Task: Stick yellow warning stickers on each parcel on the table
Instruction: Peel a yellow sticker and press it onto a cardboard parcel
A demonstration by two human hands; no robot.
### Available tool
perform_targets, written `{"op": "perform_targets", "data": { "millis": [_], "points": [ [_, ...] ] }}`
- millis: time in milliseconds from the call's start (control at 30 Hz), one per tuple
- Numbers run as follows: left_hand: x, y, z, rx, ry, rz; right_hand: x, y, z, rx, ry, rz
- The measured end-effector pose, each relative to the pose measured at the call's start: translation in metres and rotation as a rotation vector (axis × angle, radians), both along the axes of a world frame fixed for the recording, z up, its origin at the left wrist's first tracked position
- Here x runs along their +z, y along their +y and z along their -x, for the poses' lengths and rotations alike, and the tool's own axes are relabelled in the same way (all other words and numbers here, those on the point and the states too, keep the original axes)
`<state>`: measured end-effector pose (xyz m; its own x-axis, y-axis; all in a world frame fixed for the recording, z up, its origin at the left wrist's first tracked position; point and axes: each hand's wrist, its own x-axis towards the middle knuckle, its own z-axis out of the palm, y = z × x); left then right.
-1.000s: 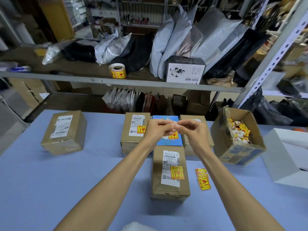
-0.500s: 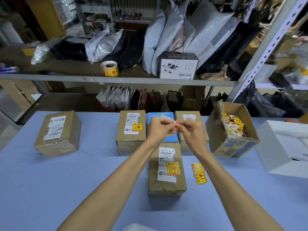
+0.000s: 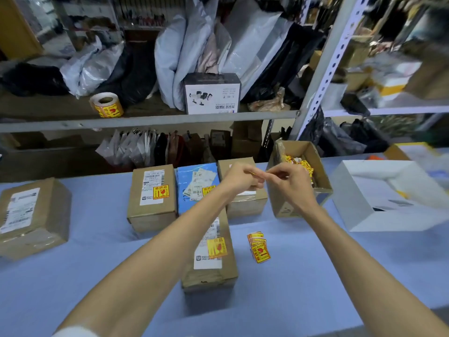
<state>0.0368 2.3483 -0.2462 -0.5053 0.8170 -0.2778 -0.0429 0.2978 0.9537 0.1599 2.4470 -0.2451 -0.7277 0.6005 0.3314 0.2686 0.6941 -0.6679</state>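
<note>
My left hand [image 3: 239, 177] and my right hand [image 3: 289, 182] meet fingertip to fingertip above the back right brown parcel [image 3: 245, 203], both pinching a thin yellow sticker [image 3: 255, 173] seen edge-on. A brown parcel [image 3: 151, 198], a blue parcel [image 3: 196, 188] and the near brown parcel [image 3: 213, 259] each carry a yellow warning sticker. At the far left lies a brown parcel [image 3: 31, 217] showing only a white label. A small stack of loose stickers [image 3: 259, 246] lies on the blue table [image 3: 97, 263].
An open carton [image 3: 320, 181] with sticker scraps stands right of the parcels. A white box [image 3: 388, 198] sits at the right. A sticker roll [image 3: 107, 105] rests on the shelf behind, among bags and a printed box [image 3: 212, 94].
Both hands, still joined at the fingertips, have shifted right from over the blue parcel to over the back right brown parcel. The blue parcel's sticker now shows.
</note>
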Motion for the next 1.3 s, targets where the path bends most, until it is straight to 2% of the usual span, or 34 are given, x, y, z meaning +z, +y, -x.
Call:
{"op": "perform_targets", "data": {
  "millis": [200, 300, 433, 567, 833, 1033, 1200, 1300],
  "points": [
    [0.015, 0.061, -0.005, -0.184, 0.906, 0.17, -0.005, 0.053, -0.016, -0.114, -0.008, -0.02],
    [0.022, 0.09, -0.01, -0.275, 1.146, 0.264, -0.011, 0.086, -0.02, -0.146, -0.098, -0.038],
    [0.022, 0.123, -0.016, -0.351, 1.3, 0.322, -0.016, 0.124, -0.018, -0.161, -0.217, -0.083],
    [0.021, 0.141, -0.018, -0.365, 1.297, 0.367, -0.014, 0.144, -0.013, -0.161, -0.287, -0.085],
    [0.015, 0.119, -0.011, -0.271, 1.205, 0.384, -0.01, 0.13, -0.008, -0.11, -0.254, -0.114],
    [-0.014, 0.035, -0.001, -0.124, 1.067, 0.491, -0.027, 0.055, 0.02, 0.133, -0.338, -0.049],
    [-0.061, -0.064, 0.002, 0.044, 0.831, 0.613, -0.067, -0.026, 0.043, 0.303, -0.481, 0.079],
    [-0.087, -0.114, -0.006, 0.126, 0.716, 0.671, -0.095, -0.061, 0.041, 0.326, -0.551, 0.164]
  ]
}}
